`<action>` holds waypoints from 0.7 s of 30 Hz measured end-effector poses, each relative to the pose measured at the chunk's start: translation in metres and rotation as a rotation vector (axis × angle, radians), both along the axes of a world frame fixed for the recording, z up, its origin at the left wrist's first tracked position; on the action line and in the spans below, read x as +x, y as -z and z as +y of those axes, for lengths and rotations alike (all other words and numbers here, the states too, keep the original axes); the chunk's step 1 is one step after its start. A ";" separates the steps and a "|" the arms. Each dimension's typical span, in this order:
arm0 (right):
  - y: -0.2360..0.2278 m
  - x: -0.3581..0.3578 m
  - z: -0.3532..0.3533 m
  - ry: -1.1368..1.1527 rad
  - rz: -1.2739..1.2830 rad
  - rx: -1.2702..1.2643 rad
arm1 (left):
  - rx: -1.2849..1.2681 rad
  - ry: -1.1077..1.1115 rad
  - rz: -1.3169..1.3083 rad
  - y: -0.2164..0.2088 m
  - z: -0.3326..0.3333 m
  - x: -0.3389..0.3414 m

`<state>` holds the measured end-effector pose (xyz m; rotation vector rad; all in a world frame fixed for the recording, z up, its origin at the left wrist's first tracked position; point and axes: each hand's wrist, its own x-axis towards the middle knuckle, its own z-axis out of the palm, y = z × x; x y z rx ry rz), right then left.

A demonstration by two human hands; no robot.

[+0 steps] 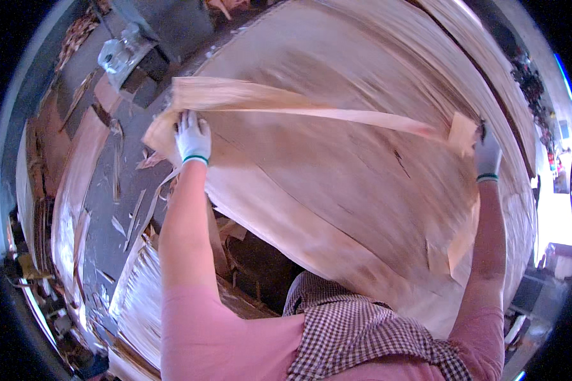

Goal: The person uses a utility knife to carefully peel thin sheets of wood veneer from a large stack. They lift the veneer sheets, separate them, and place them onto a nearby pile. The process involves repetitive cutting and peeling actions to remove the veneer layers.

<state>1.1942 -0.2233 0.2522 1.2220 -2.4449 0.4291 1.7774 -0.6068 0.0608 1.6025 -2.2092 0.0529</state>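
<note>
Both my hands wear white gloves with green cuffs. My left hand (192, 138) grips the left end of a thin pale wood veneer sheet (279, 105), which folds and twists in the air. My right hand (487, 154) grips the sheet's right end, far to the right. The held sheet hangs just above a large stack of veneer sheets (337, 190) that fills the middle of the view. The picture is blurred by motion.
A second veneer pile (136, 298) lies at the lower left. Veneer strips and scraps (117, 184) litter the dark floor at the left, with more sheets leaning along the left edge (70, 190). A grey machine part (121, 54) stands at the top left.
</note>
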 end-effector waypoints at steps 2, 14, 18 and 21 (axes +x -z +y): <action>-0.030 -0.004 0.019 0.195 -0.146 0.085 | -0.076 -0.001 -0.066 0.014 -0.009 0.021; -0.033 0.148 -0.013 -0.257 -0.359 0.157 | -0.077 0.037 -0.029 0.011 -0.010 0.028; 0.019 0.192 -0.109 -0.337 -0.479 0.353 | -0.064 0.030 -0.032 0.008 -0.008 0.019; 0.061 0.187 -0.156 -0.319 -0.453 0.461 | -0.033 -0.026 -0.047 0.003 -0.001 0.019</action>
